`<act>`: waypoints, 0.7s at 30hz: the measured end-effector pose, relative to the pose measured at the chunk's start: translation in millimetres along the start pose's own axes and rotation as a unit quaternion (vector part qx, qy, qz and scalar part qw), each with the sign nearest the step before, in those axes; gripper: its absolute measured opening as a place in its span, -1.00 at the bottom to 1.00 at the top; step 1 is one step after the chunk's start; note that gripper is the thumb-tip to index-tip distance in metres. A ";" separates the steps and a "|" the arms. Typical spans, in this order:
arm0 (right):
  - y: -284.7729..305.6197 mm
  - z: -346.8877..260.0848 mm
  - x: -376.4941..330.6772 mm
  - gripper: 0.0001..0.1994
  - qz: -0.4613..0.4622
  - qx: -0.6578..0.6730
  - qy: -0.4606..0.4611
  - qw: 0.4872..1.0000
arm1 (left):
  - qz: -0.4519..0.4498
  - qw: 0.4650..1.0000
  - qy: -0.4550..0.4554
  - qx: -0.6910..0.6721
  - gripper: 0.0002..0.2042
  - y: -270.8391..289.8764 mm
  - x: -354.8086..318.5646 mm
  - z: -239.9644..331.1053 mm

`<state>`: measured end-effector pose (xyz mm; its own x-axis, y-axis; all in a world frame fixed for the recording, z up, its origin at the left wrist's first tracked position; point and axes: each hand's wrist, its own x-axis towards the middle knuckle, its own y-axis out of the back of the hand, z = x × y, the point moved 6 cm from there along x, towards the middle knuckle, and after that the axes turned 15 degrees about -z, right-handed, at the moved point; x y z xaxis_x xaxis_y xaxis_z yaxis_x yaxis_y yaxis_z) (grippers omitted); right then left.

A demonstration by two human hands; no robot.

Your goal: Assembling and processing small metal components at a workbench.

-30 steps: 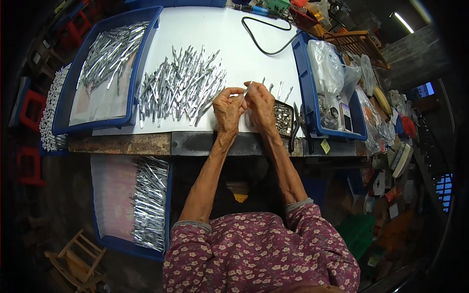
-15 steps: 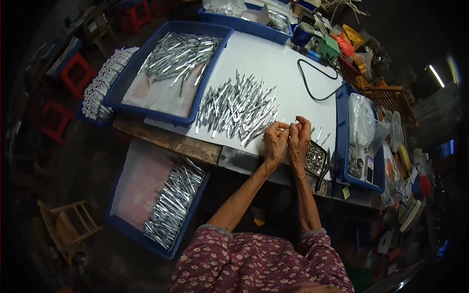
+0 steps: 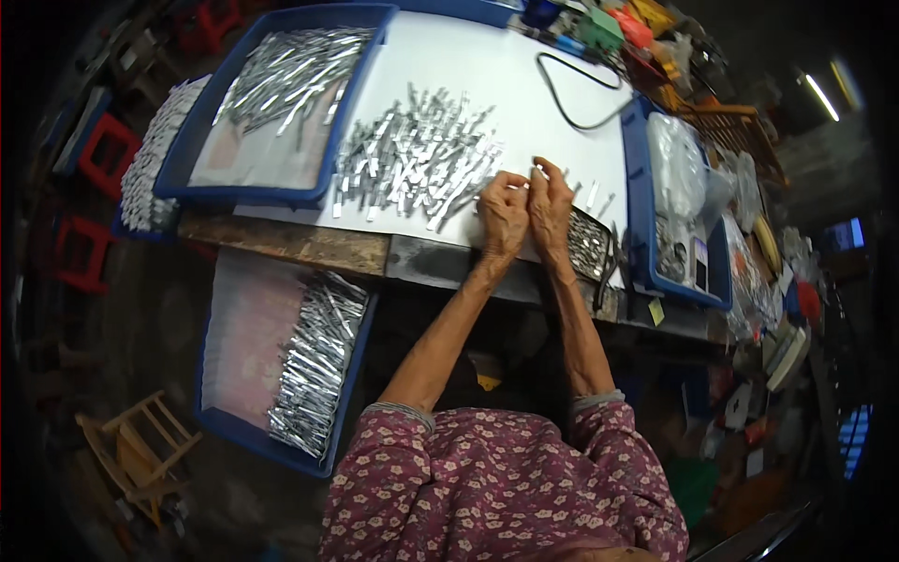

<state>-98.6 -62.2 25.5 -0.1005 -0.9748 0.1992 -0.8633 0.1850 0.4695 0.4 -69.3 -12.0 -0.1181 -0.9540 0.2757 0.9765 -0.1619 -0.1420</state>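
My left hand (image 3: 506,214) and my right hand (image 3: 550,208) are close together over the front part of the white-topped table (image 3: 478,66). The fingers of both are bent into a pinch, and whatever they hold is too small and blurred to make out. Left of my hands lies a loose heap of thin, shiny metal strips (image 3: 417,155). By my right wrist sits a small dark tray (image 3: 573,267) full of tiny metal parts. A dark-handled hand tool (image 3: 604,272), perhaps pliers, lies against its right side. A few single strips (image 3: 592,194) rest just beyond the tray.
A blue tray (image 3: 328,183) of metal strips stands at the table's left. Below the edge is another blue tray (image 3: 211,398) with strips. At right, a blue bin (image 3: 640,225) holds plastic bags. A black cable loop (image 3: 552,98) lies at the back. Red stools (image 3: 108,150) stand far left.
The whole view has shifted, so the table and trays appear higher and further left. My hands stay together in much the same pinched pose.
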 end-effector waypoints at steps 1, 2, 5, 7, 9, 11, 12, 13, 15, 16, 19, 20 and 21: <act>-0.4 -3.1 -1.5 -0.66 -0.032 0.007 -0.025 0.999 | 0.001 0.999 -0.012 0.038 -0.88 4.0 -0.2 0.3; 2.6 -10.8 -6.5 -0.67 -0.021 0.044 -0.008 0.999 | 0.012 0.998 -0.007 0.060 -0.84 5.5 -0.2 -2.7; 35.2 -3.6 -20.5 -0.69 -0.010 0.026 -0.027 0.999 | -0.003 0.992 0.021 0.126 -0.83 0.2 -4.1 28.3; 55.4 7.4 -32.8 -0.75 -0.001 0.013 -0.031 0.999 | 0.008 0.980 0.006 0.197 -0.84 2.3 -5.3 41.5; 72.7 16.0 -45.1 -0.79 0.001 0.021 -0.043 0.999 | 0.019 0.964 -0.010 0.265 -0.84 1.6 -5.4 49.7; 87.8 23.2 -55.9 -0.82 0.023 -0.018 -0.045 0.999 | 0.021 0.949 -0.040 0.312 -0.82 1.5 -5.5 51.9; 91.8 22.5 -61.0 -0.83 0.017 -0.071 -0.045 0.996 | 0.019 0.945 -0.042 0.325 -0.79 1.9 -5.2 51.9; 94.7 21.0 -65.7 -0.84 0.009 -0.123 -0.046 0.991 | 0.021 0.936 -0.048 0.349 -0.79 2.9 -5.3 53.4; 98.6 24.3 -72.8 -0.87 -0.006 -0.143 -0.060 0.988 | 0.026 0.924 -0.042 0.379 -0.80 6.5 -3.3 53.1; 98.6 23.0 -75.1 -0.87 -0.008 -0.190 -0.028 0.981 | 0.030 0.909 -0.049 0.413 -0.79 8.6 -3.4 51.3; 97.8 19.9 -77.0 -0.89 -0.017 -0.242 0.018 0.970 | 0.032 0.856 -0.039 0.514 -0.78 14.4 -2.4 51.6; 97.3 19.1 -76.7 -0.90 -0.021 -0.247 0.029 0.968 | 0.029 0.844 -0.038 0.534 -0.78 17.0 -0.9 45.6; 95.7 16.3 -76.6 -0.92 -0.026 -0.251 0.041 0.967 | 0.026 0.843 -0.038 0.536 -0.78 17.4 -1.1 46.6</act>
<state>-181.6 28.1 41.2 -0.0054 -0.9752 0.2214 -0.5147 0.1925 0.8355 26.0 -59.4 29.5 -0.0984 -0.9273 0.3611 0.5872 0.2389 0.7734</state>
